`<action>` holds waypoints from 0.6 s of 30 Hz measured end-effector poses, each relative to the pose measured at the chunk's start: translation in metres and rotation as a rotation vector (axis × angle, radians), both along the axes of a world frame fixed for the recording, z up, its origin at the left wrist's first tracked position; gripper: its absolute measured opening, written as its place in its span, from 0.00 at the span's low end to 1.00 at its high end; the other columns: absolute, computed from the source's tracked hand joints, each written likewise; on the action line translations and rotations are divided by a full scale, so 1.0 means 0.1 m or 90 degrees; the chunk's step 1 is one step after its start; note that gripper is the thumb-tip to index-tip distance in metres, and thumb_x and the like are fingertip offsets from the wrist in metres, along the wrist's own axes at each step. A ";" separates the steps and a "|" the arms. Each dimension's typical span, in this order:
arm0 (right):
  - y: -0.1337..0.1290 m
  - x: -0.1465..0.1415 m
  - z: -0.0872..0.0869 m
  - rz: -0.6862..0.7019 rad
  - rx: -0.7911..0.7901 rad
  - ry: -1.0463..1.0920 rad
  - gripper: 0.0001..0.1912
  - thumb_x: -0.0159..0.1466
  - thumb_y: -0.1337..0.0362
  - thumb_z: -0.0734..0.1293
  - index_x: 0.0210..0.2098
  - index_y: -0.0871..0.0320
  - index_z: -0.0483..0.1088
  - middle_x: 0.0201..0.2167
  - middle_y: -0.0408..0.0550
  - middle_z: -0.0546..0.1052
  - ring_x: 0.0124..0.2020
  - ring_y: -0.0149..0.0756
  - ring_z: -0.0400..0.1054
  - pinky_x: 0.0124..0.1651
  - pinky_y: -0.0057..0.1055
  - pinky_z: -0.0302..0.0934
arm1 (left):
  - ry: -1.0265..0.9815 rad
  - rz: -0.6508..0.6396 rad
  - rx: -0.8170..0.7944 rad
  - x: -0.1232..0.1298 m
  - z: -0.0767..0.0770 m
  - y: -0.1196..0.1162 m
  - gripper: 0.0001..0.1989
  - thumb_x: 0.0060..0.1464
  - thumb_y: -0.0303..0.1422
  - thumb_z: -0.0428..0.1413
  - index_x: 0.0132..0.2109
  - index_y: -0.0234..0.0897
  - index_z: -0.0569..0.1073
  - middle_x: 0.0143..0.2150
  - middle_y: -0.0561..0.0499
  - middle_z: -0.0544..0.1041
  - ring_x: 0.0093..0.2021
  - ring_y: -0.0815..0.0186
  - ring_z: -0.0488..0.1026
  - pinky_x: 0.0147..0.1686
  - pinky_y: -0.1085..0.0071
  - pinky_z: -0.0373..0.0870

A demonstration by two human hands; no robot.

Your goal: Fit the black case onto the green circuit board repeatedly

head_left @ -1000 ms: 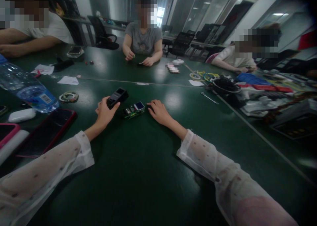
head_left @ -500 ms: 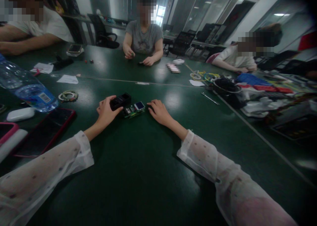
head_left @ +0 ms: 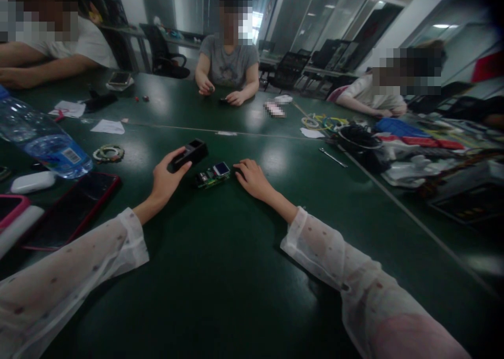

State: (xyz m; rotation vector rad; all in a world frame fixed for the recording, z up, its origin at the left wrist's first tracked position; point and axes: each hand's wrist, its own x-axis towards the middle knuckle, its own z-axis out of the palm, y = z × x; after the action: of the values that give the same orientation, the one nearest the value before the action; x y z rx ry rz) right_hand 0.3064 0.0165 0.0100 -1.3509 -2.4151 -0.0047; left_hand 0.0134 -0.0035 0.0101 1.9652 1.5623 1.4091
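Note:
My left hand (head_left: 167, 172) grips a small black plastic case (head_left: 190, 154) with a rectangular opening, thumb on the near side and fingers on the far side. The case is tilted and appears raised off the table. Just below and to the right of it lies a green circuit board (head_left: 212, 175) with a small square screen at its right end. My right hand (head_left: 254, 179) rests on the green table (head_left: 220, 275) right of the board, fingers stretched out and apart from the board. It holds nothing.
A water bottle (head_left: 47, 138), a red-edged phone (head_left: 74, 209), a white earphone case (head_left: 33, 181) and a bracelet (head_left: 108, 153) lie at left. A wrench (head_left: 333, 157) and heaped cables (head_left: 358, 136) are at right. Three people sit around the far side.
My left hand has lifted and tilted the black case slightly, away from the circuit board. My right hand and the board have stayed in place.

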 end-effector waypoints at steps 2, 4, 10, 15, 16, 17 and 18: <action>0.00 0.00 0.00 0.001 -0.003 -0.003 0.18 0.70 0.61 0.56 0.56 0.58 0.65 0.52 0.58 0.68 0.54 0.49 0.61 0.51 0.46 0.61 | 0.015 -0.021 0.044 0.04 0.07 -0.07 0.24 0.60 0.40 0.55 0.62 0.47 0.65 0.61 0.46 0.70 0.58 0.55 0.68 0.56 0.54 0.64; 0.02 0.00 -0.01 0.000 -0.007 -0.002 0.18 0.70 0.60 0.56 0.56 0.59 0.65 0.52 0.59 0.68 0.53 0.49 0.61 0.50 0.45 0.61 | 0.061 -0.065 0.070 0.09 0.14 -0.14 0.24 0.60 0.41 0.56 0.61 0.47 0.67 0.59 0.47 0.72 0.58 0.56 0.68 0.57 0.54 0.63; 0.03 0.01 -0.05 0.003 0.001 0.007 0.17 0.70 0.61 0.57 0.55 0.58 0.65 0.52 0.58 0.68 0.52 0.48 0.61 0.50 0.44 0.60 | 0.240 -0.192 0.145 0.16 0.19 -0.26 0.21 0.58 0.42 0.58 0.58 0.48 0.71 0.57 0.47 0.74 0.55 0.56 0.70 0.57 0.53 0.57; 0.03 0.00 -0.05 0.001 0.003 0.010 0.17 0.70 0.61 0.56 0.55 0.58 0.65 0.52 0.58 0.68 0.52 0.48 0.61 0.50 0.44 0.60 | 0.233 -0.172 0.137 0.14 0.16 -0.23 0.23 0.59 0.43 0.57 0.61 0.48 0.68 0.58 0.46 0.73 0.55 0.56 0.69 0.55 0.55 0.58; 0.03 0.00 -0.05 0.000 0.001 0.011 0.17 0.70 0.61 0.56 0.55 0.58 0.65 0.52 0.58 0.68 0.52 0.48 0.61 0.50 0.44 0.60 | 0.223 -0.161 0.129 0.14 0.16 -0.22 0.24 0.59 0.43 0.57 0.61 0.48 0.68 0.57 0.46 0.73 0.55 0.56 0.69 0.55 0.55 0.58; 0.04 0.00 -0.05 0.000 -0.002 0.010 0.17 0.70 0.61 0.56 0.55 0.57 0.65 0.52 0.58 0.68 0.52 0.48 0.61 0.49 0.44 0.60 | 0.214 -0.152 0.121 0.13 0.15 -0.22 0.24 0.59 0.43 0.57 0.61 0.48 0.68 0.57 0.47 0.73 0.56 0.56 0.69 0.55 0.55 0.58; 0.04 0.00 -0.05 -0.001 -0.004 0.008 0.17 0.70 0.61 0.56 0.55 0.57 0.66 0.52 0.58 0.68 0.52 0.49 0.61 0.49 0.44 0.60 | 0.207 -0.145 0.112 0.13 0.15 -0.22 0.24 0.59 0.43 0.57 0.61 0.48 0.67 0.57 0.47 0.73 0.56 0.56 0.69 0.56 0.55 0.58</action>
State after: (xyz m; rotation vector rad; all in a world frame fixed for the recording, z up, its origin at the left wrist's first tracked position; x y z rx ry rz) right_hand 0.3067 0.0208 0.0047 -1.3515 -2.4054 0.0121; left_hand 0.0265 -0.0250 0.0255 2.4902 1.3120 1.2185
